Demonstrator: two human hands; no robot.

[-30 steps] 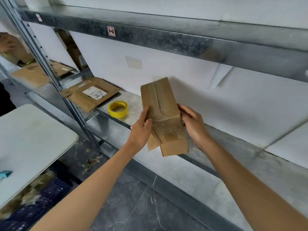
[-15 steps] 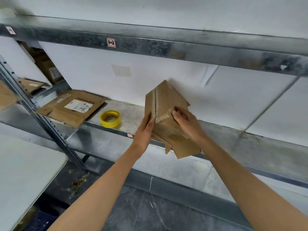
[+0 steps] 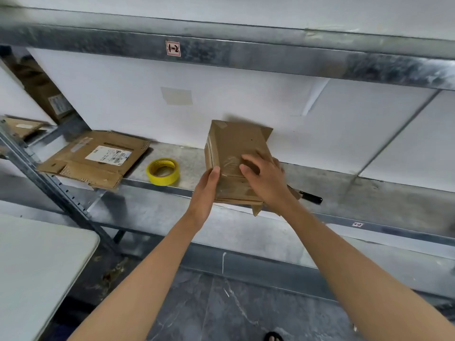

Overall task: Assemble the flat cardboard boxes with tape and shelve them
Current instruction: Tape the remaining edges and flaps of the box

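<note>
A small brown cardboard box with taped seams sits on the front part of the metal shelf. Its loose bottom flaps stick out over the shelf's front edge. My left hand holds the box's lower left corner, thumb up against the side. On top of the box, my right hand lies with its fingers spread and pressing down. A yellow tape roll lies flat on the shelf just left of the box.
A flattened cardboard box with a white label lies at the shelf's left end. A black-handled knife pokes out right of my right wrist. The upper shelf beam hangs overhead. A white table stands at lower left beside the upright post.
The box went from held tilted in the air to resting on the shelf. My right hand shifted from its side onto its top. The view moved up and closer to the shelf.
</note>
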